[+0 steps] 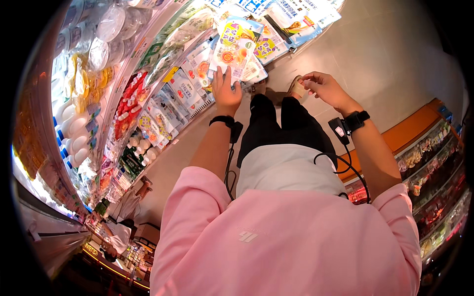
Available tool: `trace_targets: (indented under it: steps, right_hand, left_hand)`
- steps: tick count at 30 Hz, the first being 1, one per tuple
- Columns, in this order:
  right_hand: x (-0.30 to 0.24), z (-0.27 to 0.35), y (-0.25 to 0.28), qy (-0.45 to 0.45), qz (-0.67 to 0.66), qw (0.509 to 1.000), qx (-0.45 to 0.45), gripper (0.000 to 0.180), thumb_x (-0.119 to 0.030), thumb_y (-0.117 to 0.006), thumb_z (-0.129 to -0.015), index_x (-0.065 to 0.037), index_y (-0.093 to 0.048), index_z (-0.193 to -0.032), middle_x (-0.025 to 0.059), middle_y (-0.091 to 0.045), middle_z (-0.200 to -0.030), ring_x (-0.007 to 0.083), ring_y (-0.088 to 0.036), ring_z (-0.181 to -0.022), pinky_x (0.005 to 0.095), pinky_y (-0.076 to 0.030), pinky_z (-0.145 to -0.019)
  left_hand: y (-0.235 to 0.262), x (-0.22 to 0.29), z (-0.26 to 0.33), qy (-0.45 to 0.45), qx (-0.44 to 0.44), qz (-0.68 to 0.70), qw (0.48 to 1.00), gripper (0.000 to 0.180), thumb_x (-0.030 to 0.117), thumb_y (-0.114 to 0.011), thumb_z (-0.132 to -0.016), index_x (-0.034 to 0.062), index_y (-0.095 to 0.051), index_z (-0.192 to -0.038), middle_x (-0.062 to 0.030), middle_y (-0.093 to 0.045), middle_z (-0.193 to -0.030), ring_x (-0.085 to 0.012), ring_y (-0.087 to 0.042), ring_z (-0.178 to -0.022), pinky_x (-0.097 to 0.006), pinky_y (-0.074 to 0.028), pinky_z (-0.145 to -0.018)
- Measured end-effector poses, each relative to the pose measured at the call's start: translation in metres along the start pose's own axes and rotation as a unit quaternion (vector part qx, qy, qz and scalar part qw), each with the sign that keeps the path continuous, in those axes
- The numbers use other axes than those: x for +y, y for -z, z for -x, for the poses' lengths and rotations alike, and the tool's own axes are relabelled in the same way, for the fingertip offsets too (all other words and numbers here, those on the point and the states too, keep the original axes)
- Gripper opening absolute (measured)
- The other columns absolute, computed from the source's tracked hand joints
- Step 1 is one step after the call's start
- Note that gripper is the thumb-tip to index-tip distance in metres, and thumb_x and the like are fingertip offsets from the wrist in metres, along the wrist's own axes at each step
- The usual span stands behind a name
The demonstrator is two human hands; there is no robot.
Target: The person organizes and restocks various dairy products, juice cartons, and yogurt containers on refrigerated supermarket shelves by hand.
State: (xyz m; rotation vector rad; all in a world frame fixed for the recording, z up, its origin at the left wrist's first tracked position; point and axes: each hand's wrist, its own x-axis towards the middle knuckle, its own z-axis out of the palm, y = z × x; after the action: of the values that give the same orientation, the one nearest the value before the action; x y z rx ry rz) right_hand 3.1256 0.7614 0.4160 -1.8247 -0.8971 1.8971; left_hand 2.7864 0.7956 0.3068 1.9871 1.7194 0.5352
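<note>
At the near end of the stocked shelving [149, 38]: one flat white packet [236, 55], with a yellow-and-purple heading and a round orange picture, lying atop other packets. Item: my left grip [226, 93], fingers outstretched and spread, their tips touching the lower edge of that packet, thumb standing apart; unclosed. Item: my right grip [328, 91], raised over the floor [377, 59] and well apart from the stock, fingers bent toward the thumb; whether the tips meet, I cannot tell. Beside the packet, farther right: a blue-and-white packet [296, 25] bearing a golden picture. Below and left: a row of upright white packets [185, 92], set close together. On the tiers beyond: red-wrapped goods [131, 104], yellow packages [83, 81], clear-wrapped round white tubs [111, 23], white bottles [76, 128] with blue caps. On my wrists: one black band on the left [223, 120], one on the right [356, 120]. Worn: pink top [291, 237], black trousers [281, 123]. Lower left, well apart: another person [119, 237] in a white top.
</note>
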Motion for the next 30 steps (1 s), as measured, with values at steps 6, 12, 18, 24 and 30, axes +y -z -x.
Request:
trace_targets:
  steps: [6, 12, 18, 24, 30]
  right_hand:
    - [0.002, -0.032, -0.040, -0.021, 0.040, 0.996, -0.073, 0.032, -0.018, -0.060, -0.094, 0.002, -0.064, -0.119, 0.0082, -0.066, -0.095, 0.0150, -0.063, -0.075, 0.0286, -0.052, -0.070]
    - [-0.053, -0.079, -0.133, 0.047, 0.133, 0.986, -0.092, 0.053, -0.017, -0.059, -0.094, -0.002, -0.047, -0.143, 0.0142, -0.061, -0.111, 0.0166, -0.063, -0.086, 0.0299, -0.052, -0.079]
    - [-0.034, -0.128, -0.192, 0.108, 0.295, 0.949, -0.030, 0.072, -0.022, -0.061, -0.087, -0.010, -0.034, -0.153, 0.0278, -0.053, -0.137, 0.0406, -0.052, -0.128, 0.0422, -0.043, -0.105]
    - [0.005, -0.151, -0.200, 0.157, 0.168, 0.973, 0.012, 0.079, -0.021, -0.067, -0.083, -0.007, -0.029, -0.152, 0.0319, -0.050, -0.136, 0.0417, -0.055, -0.124, 0.0417, -0.045, -0.103]
    - [-0.009, -0.169, -0.218, 0.064, 0.013, 0.993, 0.102, 0.090, -0.031, -0.074, -0.082, 0.014, -0.023, -0.141, 0.0297, -0.056, -0.128, 0.0333, -0.063, -0.112, 0.0364, -0.052, -0.091]
  left_hand:
    - [0.017, 0.006, 0.007, 0.002, -0.069, -0.049, 0.996, 0.075, 0.021, -0.060, -0.085, 0.0123, -0.033, -0.155, -0.0196, -0.027, -0.160, -0.0413, -0.022, -0.148, -0.055, -0.017, -0.119]
    - [0.023, -0.015, -0.013, -0.047, -0.081, -0.084, 0.992, 0.077, 0.019, -0.063, -0.082, 0.0122, -0.035, -0.153, -0.0233, -0.037, -0.150, -0.0425, -0.028, -0.143, -0.054, -0.022, -0.116]
    - [0.026, -0.028, -0.027, -0.026, -0.101, -0.055, 0.993, 0.074, 0.022, -0.068, -0.077, 0.0131, -0.045, -0.147, -0.0228, -0.040, -0.145, -0.0434, -0.031, -0.140, -0.054, -0.022, -0.115]
    - [0.025, -0.038, -0.043, -0.061, -0.080, -0.105, 0.989, 0.075, 0.024, -0.070, -0.078, 0.0172, -0.045, -0.148, -0.0224, -0.042, -0.144, -0.0435, -0.034, -0.139, -0.057, -0.022, -0.115]
    - [0.027, -0.098, -0.079, 0.126, -0.122, 0.127, 0.976, 0.070, 0.030, -0.074, -0.084, -0.0031, -0.047, -0.140, -0.0279, -0.052, -0.138, -0.0406, -0.050, -0.131, -0.042, -0.041, -0.107]
